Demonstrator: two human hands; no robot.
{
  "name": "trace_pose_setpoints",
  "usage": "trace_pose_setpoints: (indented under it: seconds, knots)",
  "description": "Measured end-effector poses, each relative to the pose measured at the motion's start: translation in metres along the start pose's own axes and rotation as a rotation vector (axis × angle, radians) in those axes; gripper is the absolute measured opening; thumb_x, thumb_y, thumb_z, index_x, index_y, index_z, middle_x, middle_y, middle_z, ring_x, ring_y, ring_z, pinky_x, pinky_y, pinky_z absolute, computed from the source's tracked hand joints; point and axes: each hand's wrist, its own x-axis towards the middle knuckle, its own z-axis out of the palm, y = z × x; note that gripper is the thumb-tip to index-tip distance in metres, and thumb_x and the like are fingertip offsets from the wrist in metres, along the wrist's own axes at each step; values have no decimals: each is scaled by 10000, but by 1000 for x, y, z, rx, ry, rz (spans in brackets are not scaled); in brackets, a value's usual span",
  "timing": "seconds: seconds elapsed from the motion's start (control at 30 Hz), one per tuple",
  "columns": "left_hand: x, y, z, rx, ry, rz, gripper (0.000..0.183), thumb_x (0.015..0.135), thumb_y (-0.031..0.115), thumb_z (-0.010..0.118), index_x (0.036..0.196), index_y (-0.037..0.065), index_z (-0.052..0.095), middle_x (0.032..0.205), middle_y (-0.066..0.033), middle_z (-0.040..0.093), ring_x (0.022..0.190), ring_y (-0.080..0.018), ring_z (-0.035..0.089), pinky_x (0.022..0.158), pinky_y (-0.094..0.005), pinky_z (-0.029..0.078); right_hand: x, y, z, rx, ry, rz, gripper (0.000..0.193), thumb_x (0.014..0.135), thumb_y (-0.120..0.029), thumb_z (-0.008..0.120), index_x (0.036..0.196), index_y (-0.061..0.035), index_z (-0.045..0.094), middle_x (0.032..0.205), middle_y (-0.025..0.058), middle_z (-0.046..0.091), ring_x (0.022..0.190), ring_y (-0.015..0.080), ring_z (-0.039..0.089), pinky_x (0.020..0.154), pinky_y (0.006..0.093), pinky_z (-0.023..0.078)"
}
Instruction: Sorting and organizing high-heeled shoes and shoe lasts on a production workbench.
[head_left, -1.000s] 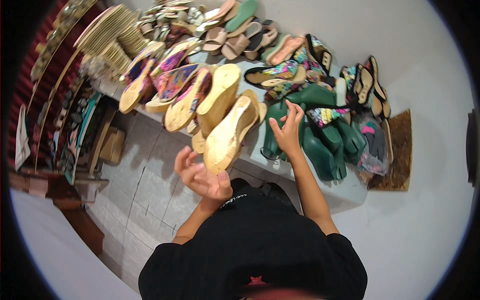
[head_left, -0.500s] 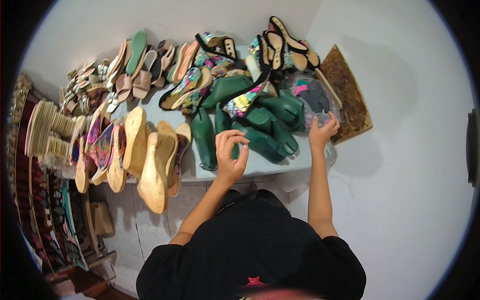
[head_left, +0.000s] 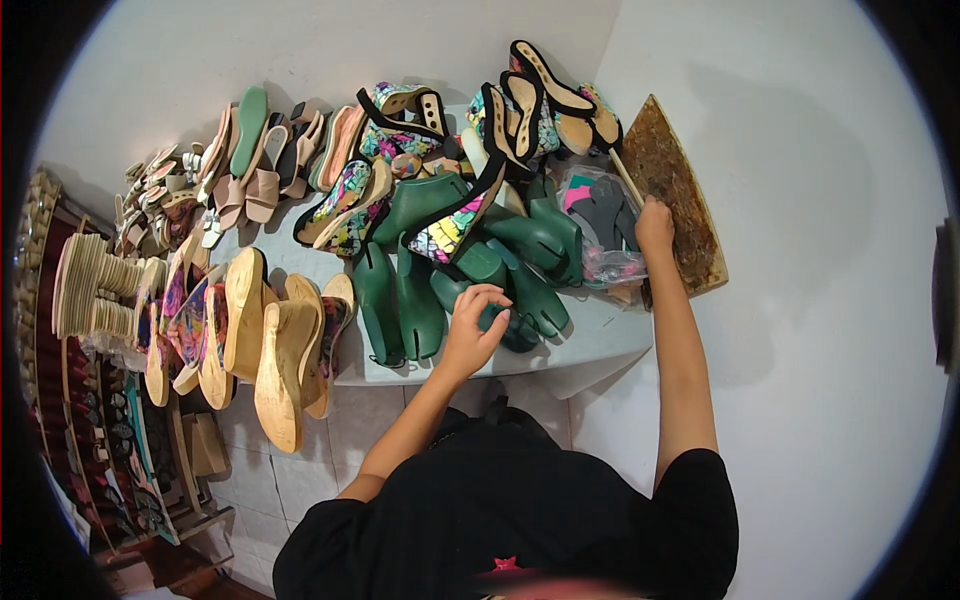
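Observation:
My right hand [head_left: 655,228] is closed around the near end of a narrow pale wooden stick [head_left: 625,176], whose exact kind I cannot make out. Just left of it lies a clear plastic bag [head_left: 612,266] with dark grey cut pieces [head_left: 602,212] and a pink and teal piece showing. My left hand [head_left: 475,325] hovers over the green shoe lasts [head_left: 420,310], fingers loosely curved, thumb apart, holding nothing visible. A colourful wedge sandal [head_left: 455,225] with black edging rests on top of the lasts.
A brown-stained board [head_left: 690,190] leans against the wall at the right. More patterned wedges [head_left: 400,110] stand along the back. Wooden wedge soles [head_left: 280,385] overhang the front edge at left, beside stacked insoles [head_left: 90,285] and beige sandals [head_left: 262,195]. Shelves stand lower left.
My right hand has moved up and away from the clear plastic by the bag and closed on the pale stick, which now tilts differently. My left hand has shifted slightly down and right.

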Motion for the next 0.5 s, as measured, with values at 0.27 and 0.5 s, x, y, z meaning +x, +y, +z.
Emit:
trace_pose_setpoints:
  seconds: [0.27, 0.5]
  knots:
    - [-29, -2, -39, -126, -124, -158, 172, 841, 126, 593, 1001, 64, 592, 1083, -73, 565, 979, -189, 548, 815, -310, 432, -6, -11, -38, -33, 265, -104, 200, 827, -37, 458, 955, 16, 601, 976, 224, 601, 949, 383, 573, 773, 452, 476]
    - [-87, 58, -133, -430, -596, -249, 329, 891, 203, 571, 1164, 30, 513, 1083, -91, 563, 948, -177, 564, 826, -318, 459, -105, -114, -75, 880, 485, -90, 210, 874, -38, 475, 1054, 27, 563, 957, 124, 601, 959, 214, 568, 849, 324, 442]
